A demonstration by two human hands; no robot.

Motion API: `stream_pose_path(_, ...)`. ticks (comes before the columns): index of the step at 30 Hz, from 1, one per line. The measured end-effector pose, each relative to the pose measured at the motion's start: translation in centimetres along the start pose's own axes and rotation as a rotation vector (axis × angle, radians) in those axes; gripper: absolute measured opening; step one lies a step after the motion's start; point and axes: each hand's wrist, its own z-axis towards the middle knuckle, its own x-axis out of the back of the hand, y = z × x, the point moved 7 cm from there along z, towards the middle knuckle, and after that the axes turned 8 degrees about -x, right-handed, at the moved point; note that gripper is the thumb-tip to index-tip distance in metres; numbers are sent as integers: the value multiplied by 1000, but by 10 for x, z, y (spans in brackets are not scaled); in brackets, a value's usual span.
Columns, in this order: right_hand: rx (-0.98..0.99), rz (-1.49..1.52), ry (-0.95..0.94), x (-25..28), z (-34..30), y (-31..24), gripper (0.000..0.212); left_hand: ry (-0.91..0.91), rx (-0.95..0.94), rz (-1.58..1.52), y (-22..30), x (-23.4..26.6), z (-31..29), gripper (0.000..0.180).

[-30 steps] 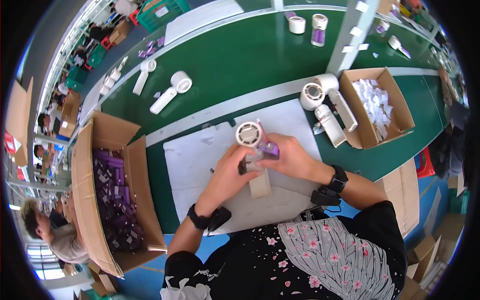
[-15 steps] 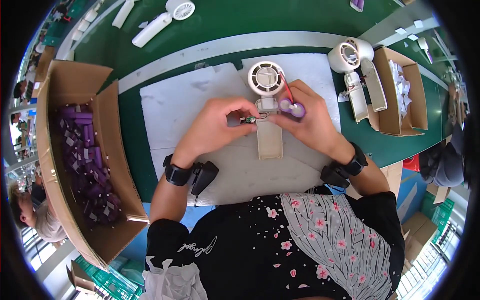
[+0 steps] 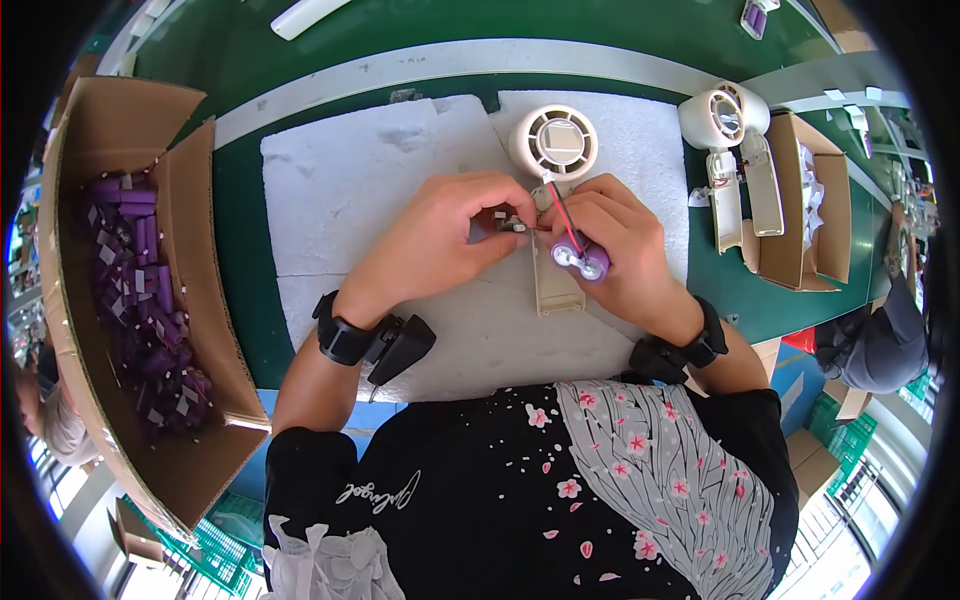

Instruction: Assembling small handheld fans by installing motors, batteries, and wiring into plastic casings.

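Observation:
A cream handheld fan's open housing lies in front of me, its round head (image 3: pixel 516 140) at the far end and its hollow handle shell (image 3: pixel 558 285) pointing toward me. My left hand (image 3: pixel 445 240) pinches a small circuit board (image 3: pixel 512 224) just left of the handle. A purple two-cell battery pack (image 3: pixel 592 262) is held in my right hand (image 3: pixel 635 245), its cell ends facing up. Red and black wires (image 3: pixel 562 210) run between the pack and a white plug near the fan head. The fingertips of both hands nearly meet over the handle; what the right fingertips pinch is partly hidden.
White foam sheets (image 3: pixel 345 190) cover the green table under my hands. At left stands a cardboard box (image 3: pixel 185 440) of purple battery packs. Far right are more fan housings (image 3: pixel 712 120) and a smaller cardboard box (image 3: pixel 825 195) with white pieces. Another person (image 3: pixel 880 345) is at right.
My fingertips have come closer together over the handle, and the circuit board has moved right toward it. The battery pack has tipped lower in my right hand. The whole view has shifted slightly.

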Motion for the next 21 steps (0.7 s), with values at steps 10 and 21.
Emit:
stream_pose_path(10,-126,-3,21,1,-2,5,24,2,46,-12,-4,0,-1,21)
stream_pose_path(21,-79,-79,-109,-3,0,-2,26,20,45,-105,-5,0,-5,25)
